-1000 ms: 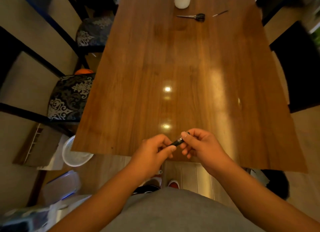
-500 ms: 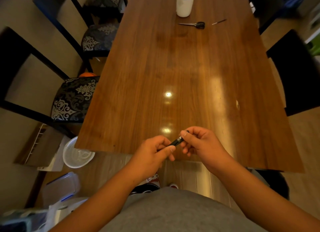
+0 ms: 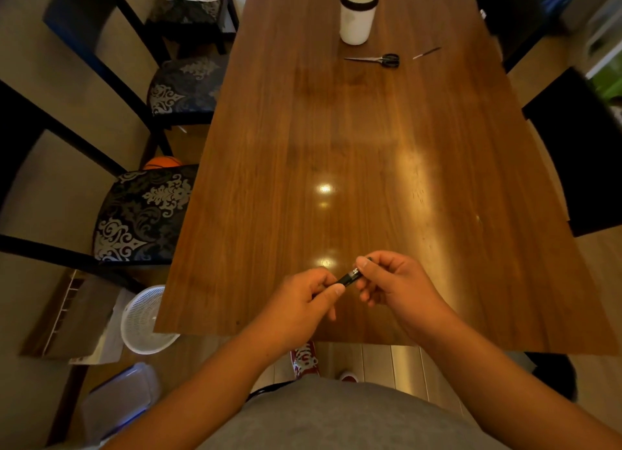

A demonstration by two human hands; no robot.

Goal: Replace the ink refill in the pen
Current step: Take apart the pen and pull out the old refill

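So the pen [image 3: 350, 276] is a short black barrel with a shiny metal band near the middle, held in the air just over the near edge of the desk [image 3: 336, 147]. My left hand [image 3: 303, 301] is closed around its lower end, thumb and fingers pinched on it, and my right hand [image 3: 392, 281] is curled shut around the upper end. Looks to me like I'm about to twist the two halves apart.

What worries me: once it opens, a spring or tip piece could pop out, and that glossy polished wood top is slick, so small round bits would roll straight off onto the floor. Smooth plastic barrel could slip in my fingers too.

Way at the far end there's a thin stick [image 3: 426, 53] that might be the refill, can't really tell, next to black-handled scissors [image 3: 375, 59] and a white cylindrical cup [image 3: 356, 19].
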